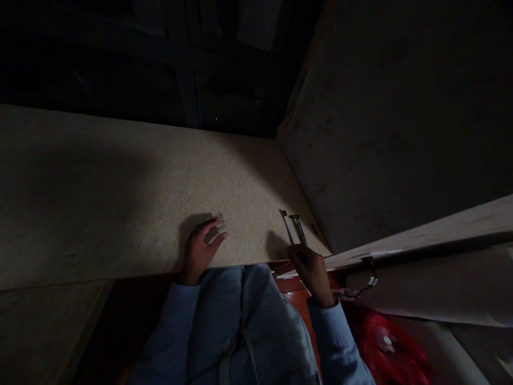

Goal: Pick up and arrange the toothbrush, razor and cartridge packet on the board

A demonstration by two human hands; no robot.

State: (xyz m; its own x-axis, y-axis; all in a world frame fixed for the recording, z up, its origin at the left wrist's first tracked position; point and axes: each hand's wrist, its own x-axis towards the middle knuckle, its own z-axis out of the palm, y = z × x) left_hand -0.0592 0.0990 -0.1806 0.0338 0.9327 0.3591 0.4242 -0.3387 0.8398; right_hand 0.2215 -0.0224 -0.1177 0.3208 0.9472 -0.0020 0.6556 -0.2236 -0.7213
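My left hand (pixel 199 252) is at the front edge of the pale stone-patterned counter (pixel 152 214), its thumb and fingers curved into a C. A small see-through object (pixel 220 222) shows faintly at those fingertips; its kind is hard to make out in the dim light. On the right, my right hand (pixel 310 270) has its fingers closed at the near end of a toothbrush (pixel 287 225), whose dark head points away from me. Just right of the toothbrush lies a razor (pixel 298 229), its near end partly hidden by my hand.
A small dark green item (pixel 314 229) lies near the wall (pixel 380 133) on the right. Dark window panes (pixel 232 96) stand behind the counter. Below at right are a red plastic bag (pixel 393 347) and a cable (pixel 366 283).
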